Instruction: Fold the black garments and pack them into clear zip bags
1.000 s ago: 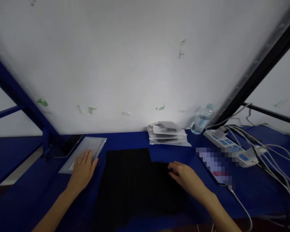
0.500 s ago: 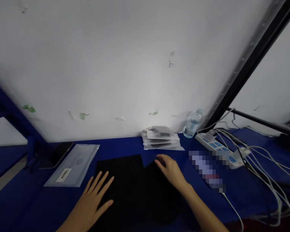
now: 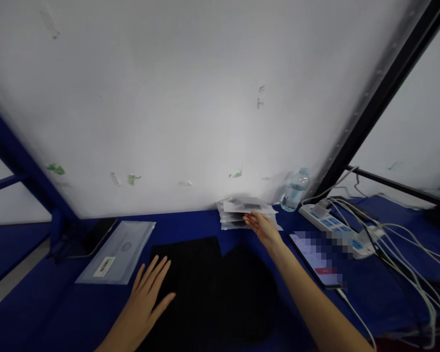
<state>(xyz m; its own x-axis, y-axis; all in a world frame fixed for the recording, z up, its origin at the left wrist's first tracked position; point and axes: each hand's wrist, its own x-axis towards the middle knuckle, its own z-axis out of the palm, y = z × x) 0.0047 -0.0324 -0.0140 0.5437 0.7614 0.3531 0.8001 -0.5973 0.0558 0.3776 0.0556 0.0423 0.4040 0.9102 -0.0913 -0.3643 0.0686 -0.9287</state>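
Note:
A black cloth garment (image 3: 201,288) lies spread on the blue table, with a notch in its far edge. My left hand (image 3: 146,293) rests flat on its left part, fingers spread. Farther back, my right hand (image 3: 264,232) reaches to a stack of frosted zip bags (image 3: 229,217) by the wall. Its fingers are bent around the front edge of the top bag, which looks slightly raised; the thumb's exact grip is hard to make out. Left of the cloth lies a flat frosted zip bag (image 3: 122,252) with a barcode label (image 3: 103,267).
A dark phone or tablet (image 3: 97,234) lies at the back left. To the right are a water bottle (image 3: 295,190), a power strip (image 3: 333,227) with tangled white cables (image 3: 414,274), and a lit phone (image 3: 315,259) on a charging cable. A white wall (image 3: 183,107) stands behind.
My right hand has let go of the cloth's far edge and moved back to the stacked bags. My left hand stays flat on the cloth. The view has shifted slightly.

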